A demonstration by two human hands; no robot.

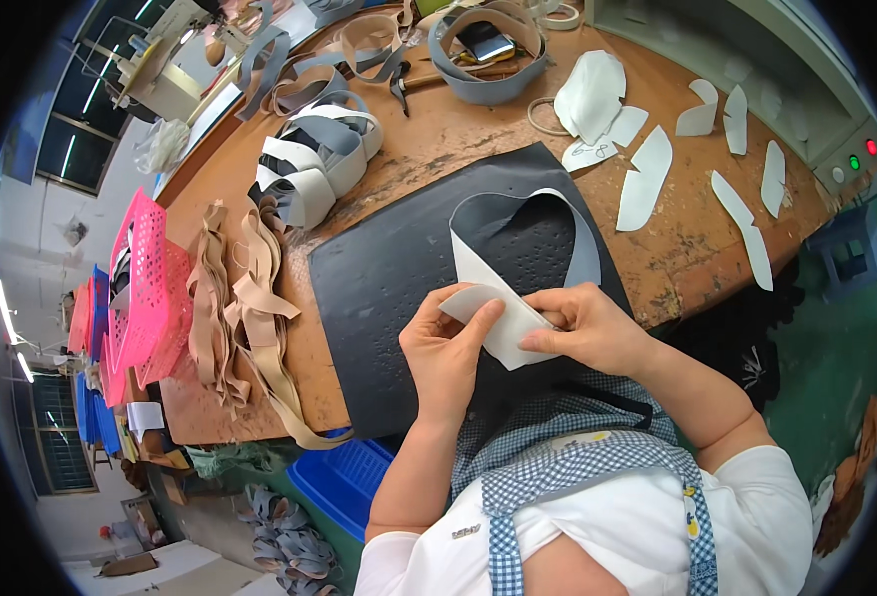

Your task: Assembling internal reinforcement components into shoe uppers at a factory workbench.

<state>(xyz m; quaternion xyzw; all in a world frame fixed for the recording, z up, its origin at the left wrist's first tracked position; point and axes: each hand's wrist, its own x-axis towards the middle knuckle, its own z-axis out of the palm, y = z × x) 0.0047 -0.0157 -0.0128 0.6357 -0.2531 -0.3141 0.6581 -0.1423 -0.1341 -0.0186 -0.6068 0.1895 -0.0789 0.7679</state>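
Over a black pitted mat [379,283], both my hands hold a looped leather-like strip [476,260], white on one face and grey-blue on the other. The loop rises away from me and rests on or just above the mat. My left hand [445,348] pinches one white end between thumb and fingers, and that end stands slightly folded up. My right hand [592,326] grips the other end close beside it, thumb on top and fingers partly hidden. The two ends overlap between my hands.
Tan strips [257,298] lie left of the mat, with a bundle of white and grey strips [324,154] beyond. White cut pieces [647,179] spread over the right side of the wooden table [702,238]. Pink baskets [146,288] stand left; a grey machine [756,70] is far right.
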